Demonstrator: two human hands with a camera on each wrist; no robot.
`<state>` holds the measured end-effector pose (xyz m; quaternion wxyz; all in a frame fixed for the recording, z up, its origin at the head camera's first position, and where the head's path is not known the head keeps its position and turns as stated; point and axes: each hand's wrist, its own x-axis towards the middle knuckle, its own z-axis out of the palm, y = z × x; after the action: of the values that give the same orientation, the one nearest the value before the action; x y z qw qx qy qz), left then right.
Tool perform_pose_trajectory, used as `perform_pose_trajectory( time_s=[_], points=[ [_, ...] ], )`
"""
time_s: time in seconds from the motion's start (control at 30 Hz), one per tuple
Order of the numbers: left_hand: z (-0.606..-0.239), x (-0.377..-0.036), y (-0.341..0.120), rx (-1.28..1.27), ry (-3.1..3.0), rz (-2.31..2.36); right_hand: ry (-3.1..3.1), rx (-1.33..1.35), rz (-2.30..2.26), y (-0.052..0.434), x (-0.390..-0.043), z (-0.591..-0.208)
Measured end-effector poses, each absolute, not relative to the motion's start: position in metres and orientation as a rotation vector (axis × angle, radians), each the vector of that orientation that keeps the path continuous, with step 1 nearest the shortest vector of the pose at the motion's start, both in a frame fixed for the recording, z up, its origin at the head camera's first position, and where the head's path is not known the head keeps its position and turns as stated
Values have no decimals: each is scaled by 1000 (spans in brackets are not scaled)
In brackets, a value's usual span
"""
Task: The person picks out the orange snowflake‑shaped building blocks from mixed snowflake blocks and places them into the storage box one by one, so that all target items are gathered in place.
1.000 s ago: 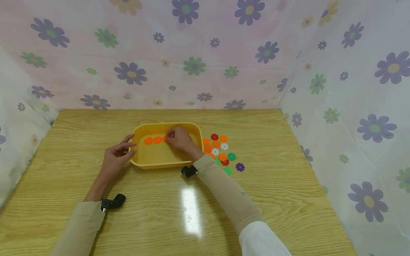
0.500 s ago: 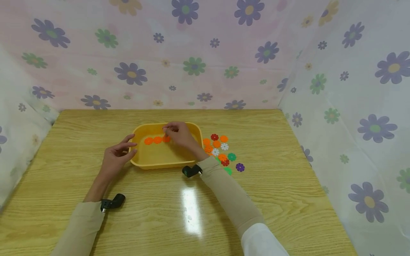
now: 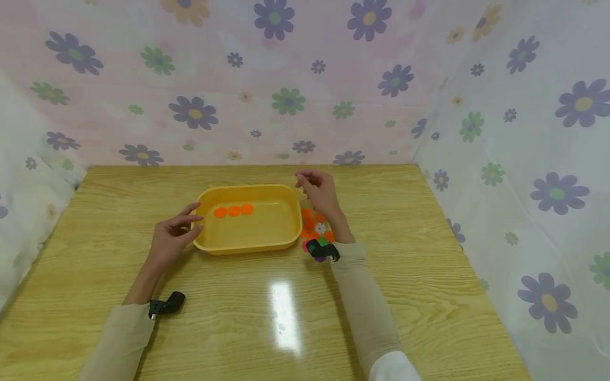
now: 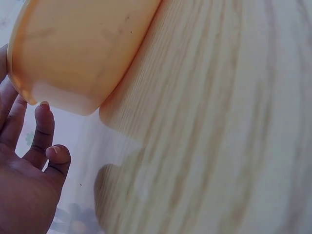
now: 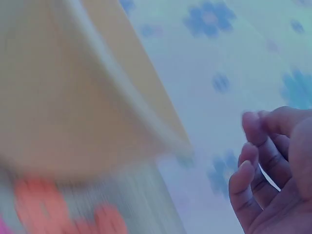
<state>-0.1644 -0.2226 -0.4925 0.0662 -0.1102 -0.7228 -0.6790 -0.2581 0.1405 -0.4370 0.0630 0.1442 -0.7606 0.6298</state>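
Left hand (image 3: 172,236) rests relaxed fingers against the yellow plastic tray (image 3: 248,244) on the wooden table (image 3: 429,254). Right hand (image 3: 320,191) hovers loosely curled, holding nothing, above scattered flower-shaped plastic discs (image 3: 314,225); three orange discs (image 3: 233,210) lie inside the tray.

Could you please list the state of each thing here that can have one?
Yellow tray: upright, holding three orange discs in a row.
Loose discs: flat on the table, beside the tray.
Left hand: fingers touching the tray's rim.
Right hand: raised, loosely curled, empty.

Bright, even light, white glare patch on the table (image 3: 285,312), both wrist views motion-blurred.
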Motion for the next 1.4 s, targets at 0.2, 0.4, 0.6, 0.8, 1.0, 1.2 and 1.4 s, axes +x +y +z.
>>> perform_pose_trajectory(
  time_s=[0.2, 0.4, 0.6, 0.8, 1.0, 1.2, 1.4],
  points=[
    [-494, -164, -223, -339, -2152, -2049, -2411, 327, 1759, 196, -255, -446],
    [-495, -164, -222, -328, -2182, -2006, -2715, 231, 1559, 239, -251, -474],
    [-497, -163, -223, -325, -2132, -2056, -2890, 267, 1557, 255, -247, -483],
    [-497, -163, -223, -340, -2108, -2076, -2923, 306, 1523, 253, -250, -484],
    [-497, -163, -221, -335, -2125, -2072, -2963, 271, 1487, 252, -249, -482],
    [-496, -163, -221, -316, -2138, -2078, -2977, 285, 1462, 256, -249, -482],
    [-495, -162, -222, -320, -2160, -2058, -2997, 334, 1448, 259, -251, -481]
  ],
)
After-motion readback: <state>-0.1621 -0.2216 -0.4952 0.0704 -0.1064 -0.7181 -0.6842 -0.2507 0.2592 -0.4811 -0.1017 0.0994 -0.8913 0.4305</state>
